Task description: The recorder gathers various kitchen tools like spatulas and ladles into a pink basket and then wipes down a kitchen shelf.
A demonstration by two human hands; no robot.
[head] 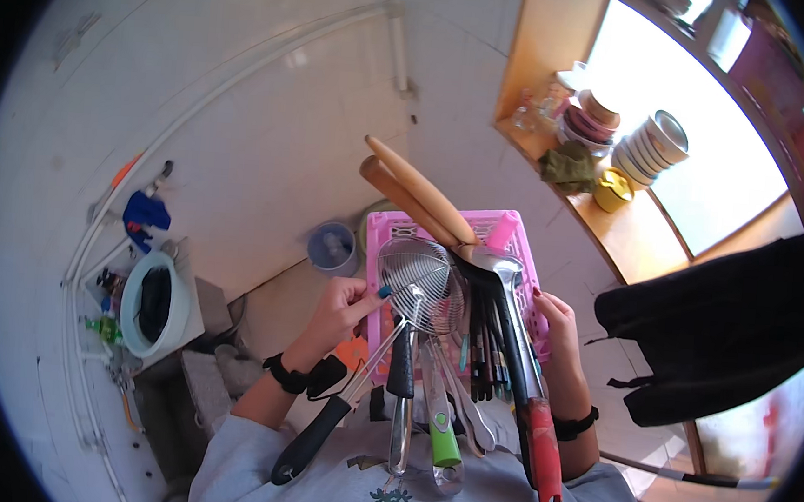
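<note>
A pink plastic basket (374,249) full of kitchen utensils is held in front of my body. My left hand (342,311) grips its left side, thumb against a wire skimmer (411,269). On the opposite side, my right hand (559,323) holds the rim. Two wooden rolling pins (420,193) stick out past the far edge. Toward me point a black handle (312,442), a green-handled utensil (444,444), metal tongs (475,424) and a red-handled utensil (545,450). Dark chopsticks (486,362) lie bunched at the right. The basket's bottom is mostly hidden.
Left, a light-blue basin (177,333) rests on a ledge. A bucket (332,247) stands on the floor beyond the basket. Stacked bowls (643,152) and a yellow pot (614,190) occupy the wooden windowsill (616,234). Black cloth (711,328) hangs at right.
</note>
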